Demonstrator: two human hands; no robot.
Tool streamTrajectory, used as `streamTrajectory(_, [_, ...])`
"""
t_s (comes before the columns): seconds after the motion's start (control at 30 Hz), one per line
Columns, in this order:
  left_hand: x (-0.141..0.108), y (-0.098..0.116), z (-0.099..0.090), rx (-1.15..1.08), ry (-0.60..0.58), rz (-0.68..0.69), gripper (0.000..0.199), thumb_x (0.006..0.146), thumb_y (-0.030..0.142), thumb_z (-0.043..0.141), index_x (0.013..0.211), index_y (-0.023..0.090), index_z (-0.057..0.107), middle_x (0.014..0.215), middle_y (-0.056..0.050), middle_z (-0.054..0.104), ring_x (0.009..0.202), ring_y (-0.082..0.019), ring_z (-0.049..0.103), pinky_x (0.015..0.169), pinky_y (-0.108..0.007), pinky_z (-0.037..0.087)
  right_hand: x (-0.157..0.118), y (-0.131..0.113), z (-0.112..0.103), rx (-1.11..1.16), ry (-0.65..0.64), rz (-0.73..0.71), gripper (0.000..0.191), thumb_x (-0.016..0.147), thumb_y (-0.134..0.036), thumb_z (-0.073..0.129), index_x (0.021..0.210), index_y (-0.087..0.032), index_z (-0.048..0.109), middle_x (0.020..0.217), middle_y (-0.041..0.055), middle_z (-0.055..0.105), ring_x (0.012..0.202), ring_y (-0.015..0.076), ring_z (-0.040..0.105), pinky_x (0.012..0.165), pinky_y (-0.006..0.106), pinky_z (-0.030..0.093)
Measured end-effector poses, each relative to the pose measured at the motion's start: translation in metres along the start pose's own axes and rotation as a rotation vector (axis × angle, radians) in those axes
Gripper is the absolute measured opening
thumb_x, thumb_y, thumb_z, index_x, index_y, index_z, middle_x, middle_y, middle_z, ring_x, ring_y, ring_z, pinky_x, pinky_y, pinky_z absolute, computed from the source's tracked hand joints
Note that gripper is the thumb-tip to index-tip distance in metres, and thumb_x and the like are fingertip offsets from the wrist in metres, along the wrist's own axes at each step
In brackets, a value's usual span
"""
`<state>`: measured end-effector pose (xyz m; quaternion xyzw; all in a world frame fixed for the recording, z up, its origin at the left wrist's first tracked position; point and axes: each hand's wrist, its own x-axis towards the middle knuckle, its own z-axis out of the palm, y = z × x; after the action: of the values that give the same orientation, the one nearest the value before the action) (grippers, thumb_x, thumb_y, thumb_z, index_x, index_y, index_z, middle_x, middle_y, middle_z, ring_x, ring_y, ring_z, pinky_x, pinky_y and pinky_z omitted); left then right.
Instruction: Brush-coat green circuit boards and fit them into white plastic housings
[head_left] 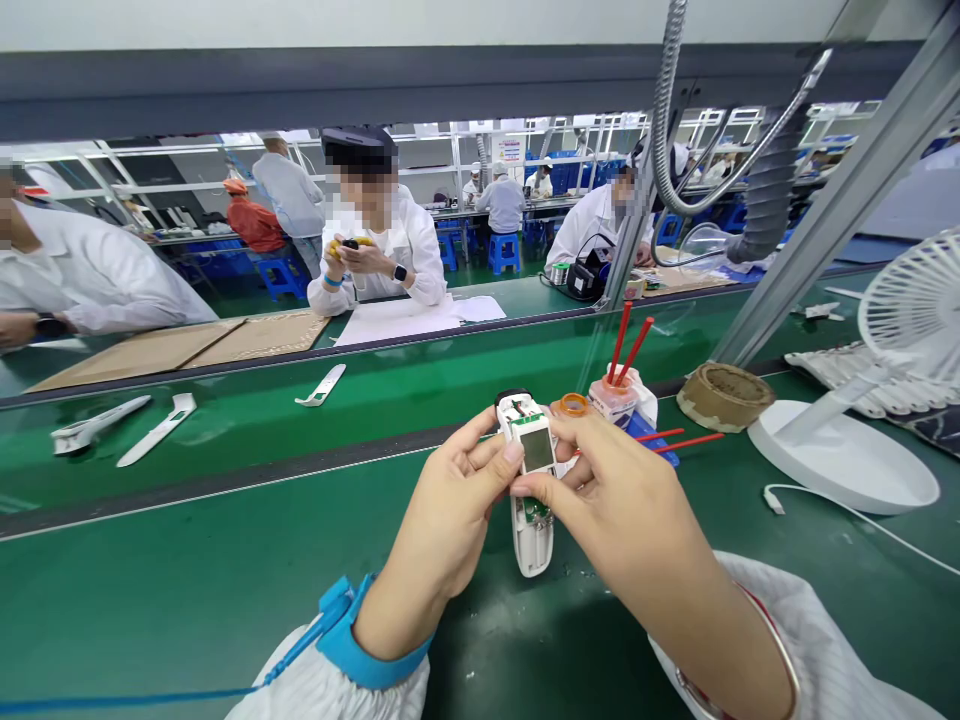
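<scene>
Held left hand [454, 500] and right hand [611, 480] close together at the centre of the frame, clamped from both sides on an uncovered white device [532, 545] between them. Looked light and stiff, likely fragile at the bare circuit board [537, 510] and small screen [537, 450]; seemed best gripped by the side edges. Counted one device in hand, three loose white pieces [157, 430] at left, and, toward the right, four red sticks [635, 350], one brown roll [725, 400] and one white fan [855, 390].

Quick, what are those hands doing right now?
Left hand: closed, holding the white device.
Right hand: closed, holding the same device beside its screen.
</scene>
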<state>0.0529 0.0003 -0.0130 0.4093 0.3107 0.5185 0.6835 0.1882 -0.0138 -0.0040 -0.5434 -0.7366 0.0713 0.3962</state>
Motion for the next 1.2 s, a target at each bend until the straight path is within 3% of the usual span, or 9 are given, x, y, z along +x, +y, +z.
streamTrajectory(0.17, [0.0, 0.004, -0.003, -0.016, -0.016, 0.011, 0.035, 0.08, 0.015, 0.063, 0.11, 0.017, 0.046, 0.094, -0.007, 0.07, 0.085, -0.017, 0.065, 0.072, -0.025, 0.047, 0.0, 0.0, 0.001, -0.007, -0.004, 0.013, 0.028, 0.071, -0.023, 0.073, 0.092, -0.019, 0.055, 0.084, 0.003, 0.061, 0.067, 0.0173, 0.059, 0.051, 0.025, 0.043])
streamTrajectory(0.3, [-0.001, 0.005, -0.004, 0.046, -0.038, 0.013, 0.036, 0.08, 0.02, 0.063, 0.111, 0.018, 0.044, 0.094, -0.008, 0.071, 0.085, -0.018, 0.066, 0.072, -0.026, 0.048, 0.001, 0.0, 0.002, 0.007, 0.017, -0.006, 0.024, 0.068, -0.02, 0.075, 0.081, -0.019, 0.054, 0.079, 0.0012, 0.06, 0.068, 0.0175, 0.06, 0.049, 0.023, 0.041])
streamTrajectory(0.43, [-0.002, 0.005, -0.004, 0.095, -0.066, 0.034, 0.041, 0.078, 0.02, 0.066, 0.111, 0.016, 0.042, 0.097, -0.01, 0.07, 0.084, -0.018, 0.066, 0.073, -0.028, 0.05, 0.001, 0.002, 0.005, -0.023, 0.063, -0.055, 0.021, 0.07, -0.015, 0.071, 0.083, -0.018, 0.055, 0.075, -0.0003, 0.059, 0.061, 0.0156, 0.059, 0.048, 0.024, 0.041])
streamTrajectory(0.73, [-0.002, 0.007, -0.001, 0.153, 0.01, 0.017, 0.04, 0.076, 0.015, 0.067, 0.108, 0.014, 0.042, 0.09, -0.01, 0.071, 0.074, -0.016, 0.066, 0.072, -0.03, 0.051, 0.001, 0.006, 0.013, 0.006, 0.035, -0.007, 0.016, 0.075, -0.022, 0.066, 0.088, -0.019, 0.057, 0.072, -0.0009, 0.058, 0.058, 0.015, 0.055, 0.049, 0.025, 0.041])
streamTrajectory(1.03, [0.001, 0.006, -0.003, 0.195, 0.025, 0.033, 0.038, 0.079, 0.016, 0.063, 0.111, 0.015, 0.043, 0.088, -0.01, 0.071, 0.073, -0.019, 0.067, 0.069, -0.032, 0.051, 0.006, 0.009, 0.02, 0.181, -0.08, 0.11, 0.027, 0.074, -0.028, 0.068, 0.095, -0.021, 0.052, 0.075, -0.0002, 0.056, 0.061, 0.0156, 0.054, 0.051, 0.026, 0.042])
streamTrajectory(1.2, [0.004, 0.007, -0.007, 0.18, 0.043, 0.068, 0.038, 0.078, 0.02, 0.064, 0.11, 0.016, 0.045, 0.082, -0.006, 0.071, 0.068, -0.017, 0.066, 0.065, -0.029, 0.051, 0.015, 0.018, 0.016, 0.488, -0.249, 0.2, 0.057, 0.066, -0.033, 0.076, 0.113, -0.024, 0.045, 0.097, 0.0036, 0.057, 0.081, 0.0182, 0.059, 0.065, 0.03, 0.051])
